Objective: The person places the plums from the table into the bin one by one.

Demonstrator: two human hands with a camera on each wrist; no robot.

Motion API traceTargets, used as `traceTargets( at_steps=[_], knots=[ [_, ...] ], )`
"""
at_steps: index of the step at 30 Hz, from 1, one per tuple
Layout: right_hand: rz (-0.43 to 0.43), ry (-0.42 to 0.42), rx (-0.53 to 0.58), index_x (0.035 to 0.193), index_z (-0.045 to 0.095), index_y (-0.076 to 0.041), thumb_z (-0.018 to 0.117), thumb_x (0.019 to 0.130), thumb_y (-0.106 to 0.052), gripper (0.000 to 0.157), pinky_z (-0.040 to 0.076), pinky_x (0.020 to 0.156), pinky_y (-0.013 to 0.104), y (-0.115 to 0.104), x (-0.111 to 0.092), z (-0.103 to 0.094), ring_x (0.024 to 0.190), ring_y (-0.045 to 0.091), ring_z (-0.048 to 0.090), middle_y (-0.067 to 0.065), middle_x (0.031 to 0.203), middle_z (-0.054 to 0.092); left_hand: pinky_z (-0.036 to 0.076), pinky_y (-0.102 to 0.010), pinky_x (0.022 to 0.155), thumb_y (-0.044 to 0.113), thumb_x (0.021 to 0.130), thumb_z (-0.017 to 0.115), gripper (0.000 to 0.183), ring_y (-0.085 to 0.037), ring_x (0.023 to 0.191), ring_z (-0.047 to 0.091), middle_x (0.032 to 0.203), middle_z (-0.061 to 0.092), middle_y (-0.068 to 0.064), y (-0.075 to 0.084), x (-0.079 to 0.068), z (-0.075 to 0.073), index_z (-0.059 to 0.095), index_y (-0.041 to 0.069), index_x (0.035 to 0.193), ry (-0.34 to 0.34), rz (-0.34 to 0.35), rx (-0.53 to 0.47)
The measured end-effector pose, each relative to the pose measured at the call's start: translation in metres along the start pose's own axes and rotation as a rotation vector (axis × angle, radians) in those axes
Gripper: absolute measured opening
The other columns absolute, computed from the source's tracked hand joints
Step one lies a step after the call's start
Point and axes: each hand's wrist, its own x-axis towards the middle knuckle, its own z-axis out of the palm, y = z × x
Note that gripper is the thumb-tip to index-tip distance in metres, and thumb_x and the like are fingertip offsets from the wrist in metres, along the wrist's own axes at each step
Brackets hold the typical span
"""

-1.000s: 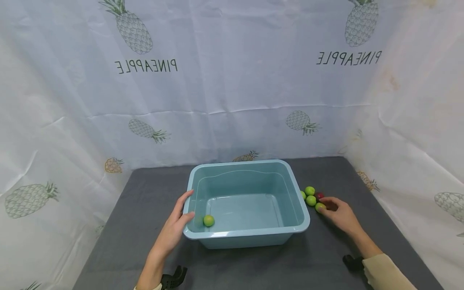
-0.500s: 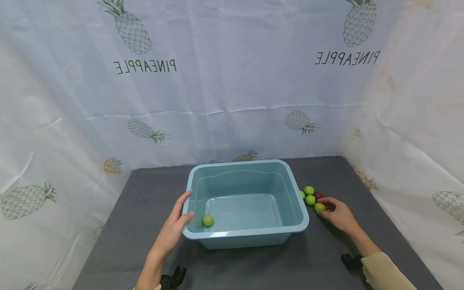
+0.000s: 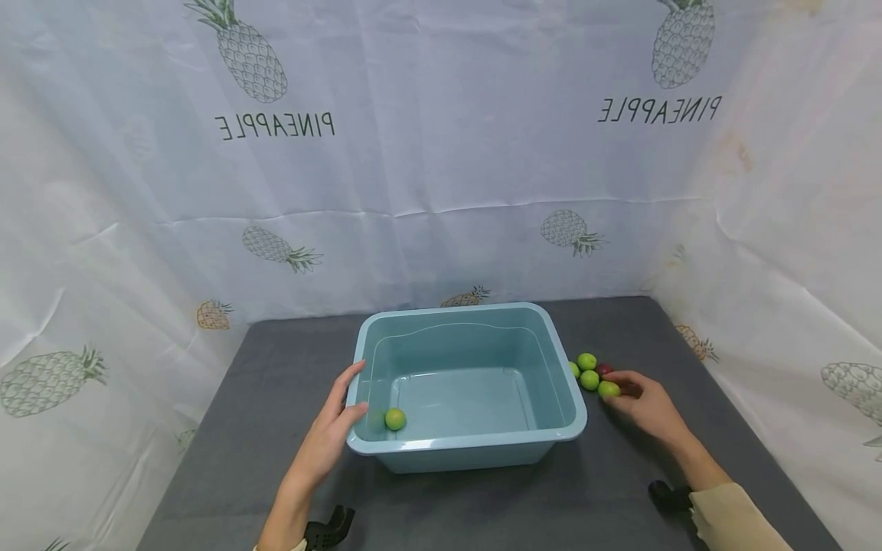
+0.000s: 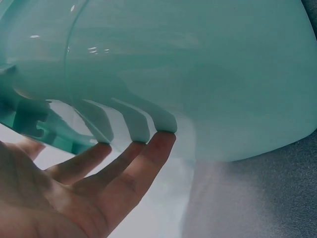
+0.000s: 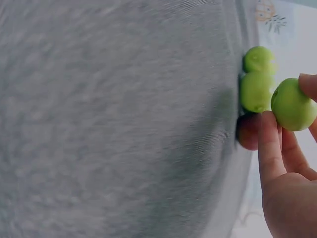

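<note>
Noting, head view: my right grip [image 3: 649,407] pinches a green fruit [image 3: 609,389], thumb and fingers parted by its width, right of the blue tub [image 3: 475,442], just beside a red fruit [image 3: 604,370] and three loose green fruits [image 3: 589,380] on the grey desk [image 3: 475,505]. Tub upright, mouth up; long axis left to right, right end slightly farther from me. An inner green fruit [image 3: 395,419] lies near its left front corner. My left grip [image 3: 327,432], thumb and fingers spread, rests at the left rim.

Left wrist view: my extended fingers touch the tub's outer wall.

Right wrist view: pinched fruit's dimple faces left of frame; nearly round, long axis unclear.
</note>
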Motion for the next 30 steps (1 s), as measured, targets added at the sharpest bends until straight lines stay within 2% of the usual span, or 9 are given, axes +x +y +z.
traceTargets(
  at_steps=[3,6,13,19,22,28,30],
  knots=[
    [-0.011,0.006,0.015,0.130,0.064,0.001,0.075,0.093,-0.019,0.043,0.052,0.076,0.025,-0.007,-0.001,-0.001,0.108,0.036,0.063,0.026,0.129,0.061,0.035,-0.055,0.102,0.015,0.106,0.045,0.056,-0.036,0.146,0.027,0.168,0.013,-0.009,0.000,-0.002,-0.001,0.027,0.028,0.158,0.008,0.000,0.001],
    [-0.031,0.008,0.028,0.131,0.063,0.002,0.074,0.095,-0.021,0.044,0.053,0.075,0.025,-0.012,-0.002,-0.003,0.105,0.030,0.064,0.026,0.129,0.061,0.037,-0.054,0.100,0.016,0.106,0.045,0.057,-0.035,0.144,0.030,0.167,0.014,-0.008,-0.001,-0.002,-0.002,0.028,0.030,0.158,0.012,0.005,0.007],
    [-0.067,0.025,0.040,0.130,0.062,0.003,0.074,0.095,-0.023,0.045,0.052,0.074,0.023,-0.017,-0.007,-0.006,0.094,-0.002,0.059,0.026,0.128,0.061,0.037,-0.053,0.100,0.015,0.106,0.047,0.057,-0.036,0.142,0.033,0.166,0.017,-0.009,-0.003,-0.002,-0.003,0.029,0.030,0.158,0.006,0.025,0.008],
    [-0.093,0.032,0.058,0.129,0.062,0.004,0.073,0.095,-0.021,0.044,0.052,0.074,0.021,-0.020,-0.010,-0.005,0.093,-0.007,0.057,0.026,0.129,0.061,0.036,-0.056,0.102,0.016,0.106,0.047,0.057,-0.038,0.143,0.032,0.167,0.016,-0.010,-0.003,-0.002,-0.002,0.028,0.029,0.158,0.009,0.016,0.011],
    [-0.128,0.039,0.081,0.130,0.063,0.003,0.072,0.096,-0.019,0.041,0.052,0.076,0.020,-0.023,-0.010,-0.006,0.096,-0.006,0.059,0.021,0.127,0.062,0.035,-0.058,0.103,0.016,0.105,0.047,0.057,-0.039,0.144,0.031,0.167,0.016,-0.011,-0.004,-0.002,-0.002,0.028,0.029,0.158,0.010,0.016,0.013],
    [-0.193,0.057,0.143,0.129,0.062,0.004,0.072,0.096,-0.016,0.040,0.051,0.079,0.016,-0.036,-0.009,-0.011,0.101,-0.008,0.059,-0.003,0.119,0.063,0.034,-0.060,0.104,0.016,0.105,0.047,0.057,-0.039,0.145,0.029,0.167,0.015,-0.010,-0.003,-0.001,-0.002,0.028,0.028,0.158,0.011,0.012,0.010],
    [-0.207,0.063,0.144,0.129,0.063,0.004,0.072,0.096,-0.015,0.039,0.050,0.079,0.015,-0.042,-0.010,-0.013,0.102,-0.009,0.058,-0.005,0.118,0.062,0.033,-0.061,0.105,0.017,0.105,0.047,0.057,-0.039,0.145,0.028,0.167,0.015,-0.010,-0.003,-0.001,-0.002,0.028,0.028,0.158,0.010,0.010,0.009]
  ],
)
